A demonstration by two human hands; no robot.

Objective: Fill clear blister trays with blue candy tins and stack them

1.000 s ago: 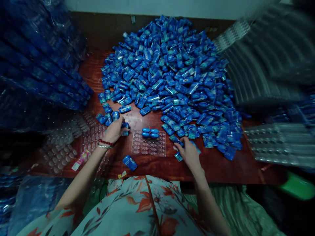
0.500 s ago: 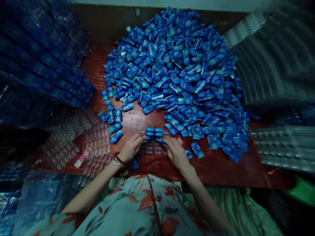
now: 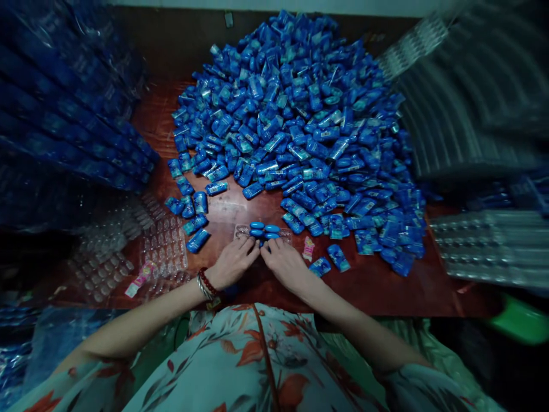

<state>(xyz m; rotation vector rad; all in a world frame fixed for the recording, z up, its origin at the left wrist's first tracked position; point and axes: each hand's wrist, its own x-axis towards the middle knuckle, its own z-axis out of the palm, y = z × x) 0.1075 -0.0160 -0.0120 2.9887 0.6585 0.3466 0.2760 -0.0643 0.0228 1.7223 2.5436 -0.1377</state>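
Note:
A clear plastic blister tray [image 3: 240,231] lies on the red-brown table in front of me, mostly covered by my hands. A few small blue packets [image 3: 263,230] sit in its far pockets. My left hand [image 3: 232,262], with bead bracelets on the wrist, rests on the tray's left part, fingertips at the blue packets. My right hand [image 3: 286,264] rests on the tray's right part, fingertips touching the same packets. Whether either hand pinches a packet is hidden by the fingers. A large heap of blue packets [image 3: 295,120] fills the table beyond.
Empty clear blister trays [image 3: 165,243] lie to the left, with a pink wrapper [image 3: 140,279] beside them. Stacks of filled blue trays [image 3: 64,103] rise at far left. More clear trays [image 3: 484,246] are piled at right. Loose packets [image 3: 329,260] lie right of my hands.
Both hands came in from the loose packets at either side to the tray. Over the last half second they closed together over its middle, fingertips at the blue packets.

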